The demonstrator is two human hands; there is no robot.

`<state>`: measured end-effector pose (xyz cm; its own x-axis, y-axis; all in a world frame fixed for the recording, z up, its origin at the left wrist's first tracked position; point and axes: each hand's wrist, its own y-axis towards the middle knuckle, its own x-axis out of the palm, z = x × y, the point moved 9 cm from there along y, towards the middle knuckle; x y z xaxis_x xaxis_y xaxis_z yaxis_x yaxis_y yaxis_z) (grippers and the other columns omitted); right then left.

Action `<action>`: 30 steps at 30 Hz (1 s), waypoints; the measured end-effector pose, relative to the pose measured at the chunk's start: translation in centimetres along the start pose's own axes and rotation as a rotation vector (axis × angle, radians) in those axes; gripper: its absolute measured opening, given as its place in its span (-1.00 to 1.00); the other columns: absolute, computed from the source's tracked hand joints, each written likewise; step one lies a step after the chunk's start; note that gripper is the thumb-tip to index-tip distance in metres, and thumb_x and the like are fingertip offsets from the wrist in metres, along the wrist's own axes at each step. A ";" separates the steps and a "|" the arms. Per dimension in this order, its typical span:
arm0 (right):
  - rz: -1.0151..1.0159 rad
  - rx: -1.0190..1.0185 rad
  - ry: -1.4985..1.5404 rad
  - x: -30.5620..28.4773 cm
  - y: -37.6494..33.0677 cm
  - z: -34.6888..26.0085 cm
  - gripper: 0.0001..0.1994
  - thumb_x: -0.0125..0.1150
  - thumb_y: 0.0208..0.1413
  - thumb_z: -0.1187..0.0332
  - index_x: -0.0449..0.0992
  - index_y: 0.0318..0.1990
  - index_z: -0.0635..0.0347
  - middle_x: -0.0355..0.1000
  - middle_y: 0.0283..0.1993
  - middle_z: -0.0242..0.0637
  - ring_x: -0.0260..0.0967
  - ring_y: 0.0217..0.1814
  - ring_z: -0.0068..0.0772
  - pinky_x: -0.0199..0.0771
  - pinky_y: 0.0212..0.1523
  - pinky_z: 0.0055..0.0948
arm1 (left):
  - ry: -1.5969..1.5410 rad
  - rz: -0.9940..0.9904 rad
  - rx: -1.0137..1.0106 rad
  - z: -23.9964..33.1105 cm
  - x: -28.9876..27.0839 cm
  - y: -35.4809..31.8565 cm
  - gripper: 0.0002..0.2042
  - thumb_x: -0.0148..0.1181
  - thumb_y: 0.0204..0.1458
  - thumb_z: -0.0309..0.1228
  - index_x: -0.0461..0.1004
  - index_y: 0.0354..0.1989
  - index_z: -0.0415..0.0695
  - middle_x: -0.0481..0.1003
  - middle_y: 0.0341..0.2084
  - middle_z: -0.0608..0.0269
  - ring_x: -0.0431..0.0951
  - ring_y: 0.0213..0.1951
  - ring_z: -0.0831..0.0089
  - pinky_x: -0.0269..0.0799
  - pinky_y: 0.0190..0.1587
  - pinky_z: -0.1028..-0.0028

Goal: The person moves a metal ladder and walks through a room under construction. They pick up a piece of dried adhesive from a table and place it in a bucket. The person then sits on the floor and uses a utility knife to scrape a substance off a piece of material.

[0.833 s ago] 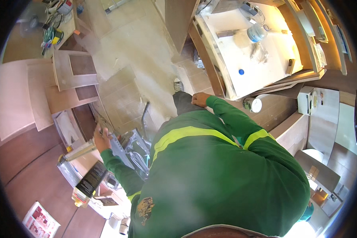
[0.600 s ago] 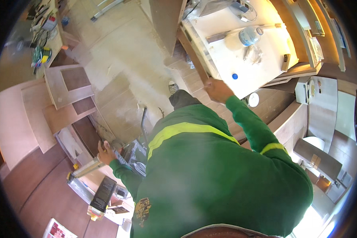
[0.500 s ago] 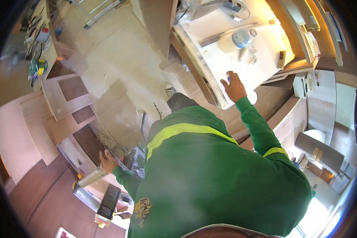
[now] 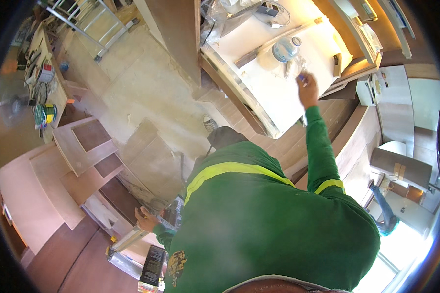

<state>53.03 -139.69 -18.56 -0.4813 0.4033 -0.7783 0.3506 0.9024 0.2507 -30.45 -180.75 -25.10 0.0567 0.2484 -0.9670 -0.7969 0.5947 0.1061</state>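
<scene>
My right hand [image 4: 308, 92] reaches far out over a white worktop [image 4: 259, 97], its fingertips pinched on a small blue object [image 4: 302, 77]. A clear plastic water bottle [image 4: 284, 49] lies just beyond it, next to a crumpled bit of clear wrap [image 4: 294, 66]. My left hand [image 4: 144, 218] is low by my hip and grips a clear plastic packet [image 4: 173, 215] above a long pale metal bar [image 4: 132, 238]. My green sweatshirt with yellow stripes hides the floor below me.
A wooden strip [image 4: 259, 52] and a plastic bag [image 4: 230, 12] lie on the worktop. Wooden cabinet frames [image 4: 88, 141] lie on the bare floor to the left, a ladder [image 4: 88, 19] beyond. A black box [image 4: 154, 263] sits below my left hand. Another person's sleeve [image 4: 385, 215] shows at right.
My right arm has stretched from near my chest out across the worktop to the blue object. My left hand has dropped lower with the packet. The view has swung toward the worktop.
</scene>
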 end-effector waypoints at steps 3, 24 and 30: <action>0.093 -0.197 0.020 -7.3 5.5 -12.2 -0.69 0.30 0.27 0.34 0.55 0.08 0.31 0.51 0.04 0.02 0.53 0.04 -0.03 0.55 0.12 -0.18 | -0.027 -0.031 -0.015 -0.6 0.6 0.2 -0.39 0.08 0.29 0.20 0.59 0.21 -0.07 0.66 -0.19 -0.11 0.57 -0.14 -0.13 0.42 -0.02 -0.06; -0.405 -0.432 -0.297 -1.0 12.3 -14.5 -0.61 0.19 0.37 0.35 0.50 0.23 0.45 0.51 0.26 0.10 0.46 0.28 0.00 0.42 0.33 -0.18 | -0.112 -0.002 -0.145 -3.2 -0.8 0.1 -0.50 0.22 0.26 -0.01 0.52 0.29 0.04 0.68 -0.16 0.08 0.62 -0.02 0.04 0.26 0.39 0.07; -0.474 -0.425 -0.699 -0.6 12.0 -15.8 -0.65 0.02 0.48 0.26 0.53 0.10 0.43 0.51 0.11 0.17 0.44 0.18 0.19 0.43 0.22 0.02 | -0.137 0.037 -0.161 -3.3 -1.8 -1.0 -0.55 0.21 0.24 -0.10 0.52 0.24 -0.01 0.65 -0.22 0.14 0.63 -0.05 0.14 0.25 0.40 0.06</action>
<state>44.79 -126.71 -5.98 0.1401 -0.0783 -0.9870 -0.1466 0.9842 -0.0989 -31.76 -184.35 -24.25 0.0982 0.3762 -0.9213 -0.8850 0.4564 0.0920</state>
